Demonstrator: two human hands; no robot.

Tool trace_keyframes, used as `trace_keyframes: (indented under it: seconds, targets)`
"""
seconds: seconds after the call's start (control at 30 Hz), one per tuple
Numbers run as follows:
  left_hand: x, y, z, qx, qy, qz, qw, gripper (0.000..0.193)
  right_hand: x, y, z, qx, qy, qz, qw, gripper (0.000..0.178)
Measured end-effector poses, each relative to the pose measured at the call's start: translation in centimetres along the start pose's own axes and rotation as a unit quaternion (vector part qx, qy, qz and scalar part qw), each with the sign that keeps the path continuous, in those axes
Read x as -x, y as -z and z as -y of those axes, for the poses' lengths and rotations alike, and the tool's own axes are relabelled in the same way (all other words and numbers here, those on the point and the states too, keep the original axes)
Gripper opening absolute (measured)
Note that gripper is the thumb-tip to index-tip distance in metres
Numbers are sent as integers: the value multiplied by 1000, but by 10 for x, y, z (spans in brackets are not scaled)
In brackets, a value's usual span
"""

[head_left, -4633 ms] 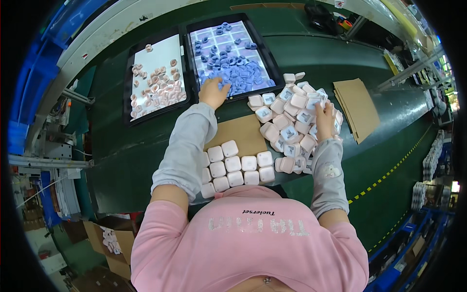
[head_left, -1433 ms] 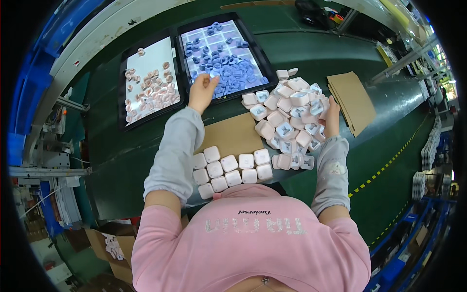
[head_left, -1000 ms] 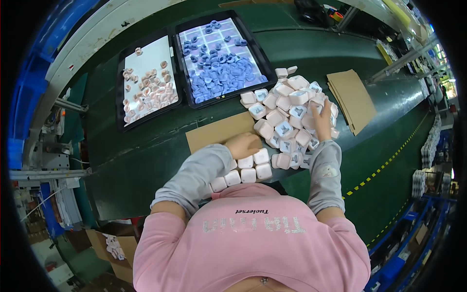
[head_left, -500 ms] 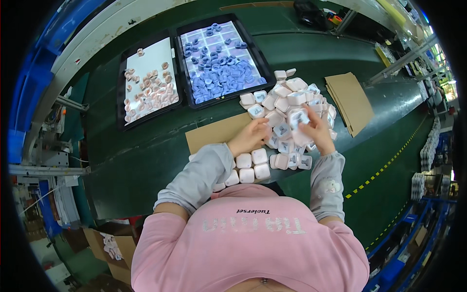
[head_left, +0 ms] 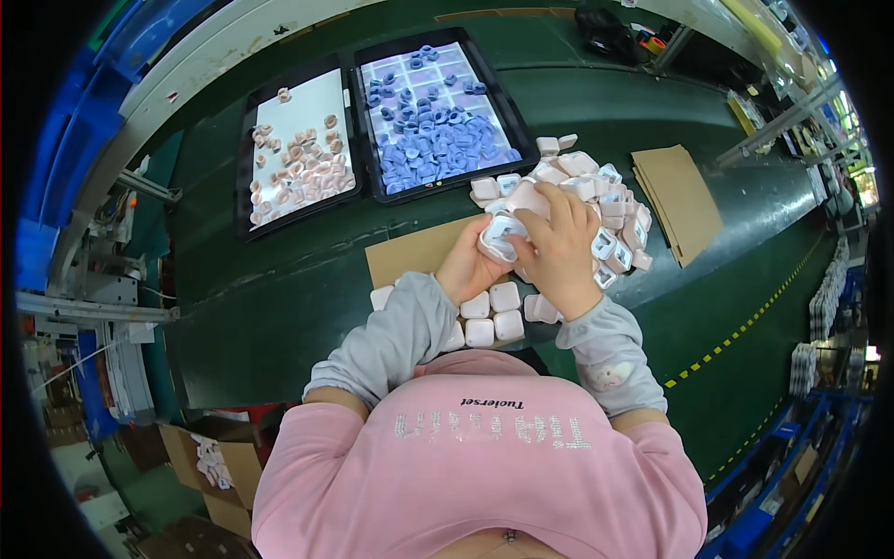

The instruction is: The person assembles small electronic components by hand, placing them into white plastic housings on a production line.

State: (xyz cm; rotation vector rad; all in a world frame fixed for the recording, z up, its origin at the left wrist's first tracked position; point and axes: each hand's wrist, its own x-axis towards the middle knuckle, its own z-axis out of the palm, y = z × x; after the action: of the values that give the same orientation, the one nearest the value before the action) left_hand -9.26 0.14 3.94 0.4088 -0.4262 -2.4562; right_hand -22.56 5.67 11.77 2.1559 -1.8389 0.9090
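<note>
In front of my chest, my left hand [head_left: 468, 265] holds a small pale pink hinged case [head_left: 503, 233] with its lid raised and a whitish inside showing. My right hand [head_left: 562, 244] is closed on the same case from the right, thumb at the inside and fingers by the lid. What may lie between those fingertips is hidden. Behind and right of my hands spreads a heap of similar pink cases [head_left: 610, 210], several of them open. Closed cases [head_left: 480, 332] stand in rows on a brown cardboard sheet [head_left: 419, 252], partly under my left forearm.
Two black trays stand at the back left of the green table [head_left: 279, 307]: one with small pinkish pieces [head_left: 307, 163], one with many blue pieces [head_left: 433, 149]. Stacked cardboard sheets [head_left: 678, 203] lie to the right. A cardboard box [head_left: 237, 470] sits low at the left.
My right hand has brought a case leftward from the heap to my left hand. My left hand has gone from empty to holding it, and the lid is now up.
</note>
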Motion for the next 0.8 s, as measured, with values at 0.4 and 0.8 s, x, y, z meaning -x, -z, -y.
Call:
trace_keyframes:
  seconds: [0.4, 0.8]
  targets:
    - [16, -9, -10, -137, -90, 5, 986, 39, -16, 5, 5, -36, 48, -80, 995, 28]
    - [15, -22, -13, -166, -108, -55, 979, 40, -18, -16, 9, -51, 43, -36, 997, 19]
